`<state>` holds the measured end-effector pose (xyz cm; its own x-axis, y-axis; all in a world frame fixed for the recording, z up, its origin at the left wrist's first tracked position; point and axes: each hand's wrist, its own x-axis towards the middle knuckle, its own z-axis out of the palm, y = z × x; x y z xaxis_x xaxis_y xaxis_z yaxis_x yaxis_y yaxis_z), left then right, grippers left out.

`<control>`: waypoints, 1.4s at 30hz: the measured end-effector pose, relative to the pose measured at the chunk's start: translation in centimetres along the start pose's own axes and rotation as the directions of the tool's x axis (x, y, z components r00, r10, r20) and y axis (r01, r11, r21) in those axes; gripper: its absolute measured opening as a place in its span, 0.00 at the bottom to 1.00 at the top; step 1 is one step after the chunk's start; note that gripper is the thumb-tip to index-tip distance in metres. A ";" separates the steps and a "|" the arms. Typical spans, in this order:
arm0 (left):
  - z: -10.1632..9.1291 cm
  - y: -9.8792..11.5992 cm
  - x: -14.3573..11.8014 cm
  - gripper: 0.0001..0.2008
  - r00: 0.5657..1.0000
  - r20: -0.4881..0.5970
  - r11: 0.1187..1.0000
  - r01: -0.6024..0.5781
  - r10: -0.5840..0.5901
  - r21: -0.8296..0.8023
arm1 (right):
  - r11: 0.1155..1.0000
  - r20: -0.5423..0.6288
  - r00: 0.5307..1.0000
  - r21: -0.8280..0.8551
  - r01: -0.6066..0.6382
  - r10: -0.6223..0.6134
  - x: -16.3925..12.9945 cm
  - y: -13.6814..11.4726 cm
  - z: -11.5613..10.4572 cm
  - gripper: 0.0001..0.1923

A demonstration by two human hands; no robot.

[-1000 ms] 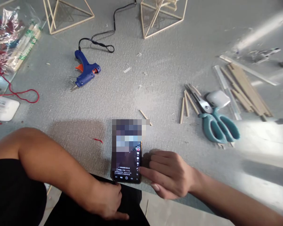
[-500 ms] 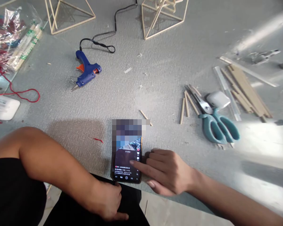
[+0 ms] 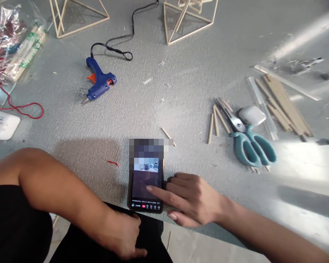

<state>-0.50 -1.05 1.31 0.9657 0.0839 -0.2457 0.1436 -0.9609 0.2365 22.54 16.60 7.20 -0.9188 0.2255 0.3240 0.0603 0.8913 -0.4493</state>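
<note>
Worktop [image 3: 192, 87] carries the phone [image 3: 141, 182] under the right hand [image 3: 188, 199], leaving it empty to point. Left hand [image 3: 126, 233] curls apart, grip unclear.

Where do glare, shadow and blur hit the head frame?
Head view throughout: glare washes out the table at right; a broad soft shadow lies left of the phone; blocky pixelation hides the phone's top; glue gun and scissors read clearly.
</note>
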 end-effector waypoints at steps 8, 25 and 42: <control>0.6 -0.2 0.1 0.28 0.984 0.044 0.985 -0.171 0.171 -0.010 | 1.000 -0.019 1.000 -0.002 -0.007 0.007 0.2 0.0 0.0 0.27; 1.3 0.5 0.2 0.28 0.991 0.009 0.989 -0.136 0.136 0.057 | 1.000 -0.021 1.000 -0.001 -0.017 0.017 0.1 0.0 0.1 0.26; 1.1 0.7 0.2 0.28 0.994 -0.028 0.987 -0.105 0.109 0.120 | 1.000 -0.011 1.000 -0.012 -0.013 0.013 0.2 0.0 -0.1 0.26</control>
<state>-0.45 -1.99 0.35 0.9813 -0.0145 -0.1920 0.0142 -0.9890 0.1469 22.41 16.66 7.34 -0.9135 0.2416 0.3272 0.0775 0.8931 -0.4432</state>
